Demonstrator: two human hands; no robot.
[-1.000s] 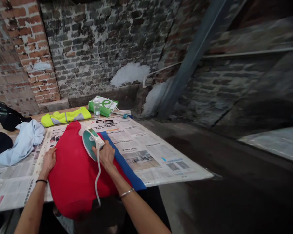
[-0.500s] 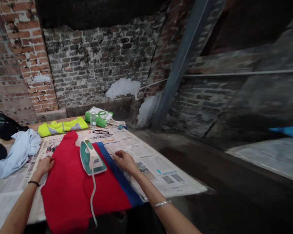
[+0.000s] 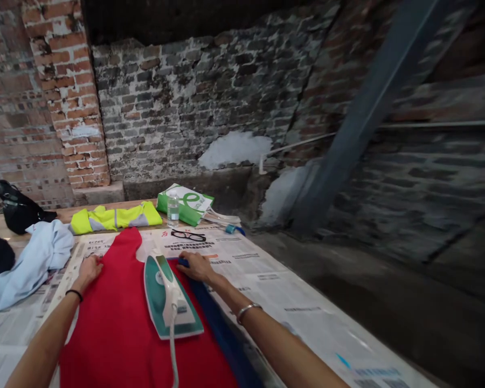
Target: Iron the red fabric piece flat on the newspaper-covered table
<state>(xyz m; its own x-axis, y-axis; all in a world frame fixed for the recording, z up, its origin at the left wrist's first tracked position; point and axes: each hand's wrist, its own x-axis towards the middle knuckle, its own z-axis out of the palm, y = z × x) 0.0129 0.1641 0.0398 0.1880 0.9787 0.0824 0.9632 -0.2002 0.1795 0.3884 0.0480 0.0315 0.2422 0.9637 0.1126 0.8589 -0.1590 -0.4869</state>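
Observation:
A red cloth piece (image 3: 117, 302) with a blue band (image 3: 210, 307) along its right side lies over newspaper on the table. My left hand (image 3: 89, 269) is at its left edge, fingers bent and closed on the red cloth. With its fingers pinched, my right hand (image 3: 197, 267) grips the blue band at its far end, where a bit of blue shows at the fingertips. Between my hands a green and white iron (image 3: 157, 302) rests flat on the red cloth, its tip pointing away and its pale cord running towards me. Neither hand touches the iron.
Newspaper (image 3: 250, 275) covers the table. Farther back are eyeglasses (image 3: 188, 235), a clear bottle (image 3: 173, 210), a green and white bag (image 3: 189, 202) and a yellow reflective garment (image 3: 117, 216). Light blue cloth (image 3: 44, 258) and a black bag (image 3: 22, 210) lie left. A brick wall (image 3: 194, 102) stands behind.
My right hand has moved to the far end of the blue band and now pinches it. My left hand stays at the red cloth's left edge. The view has moved closer to the table.

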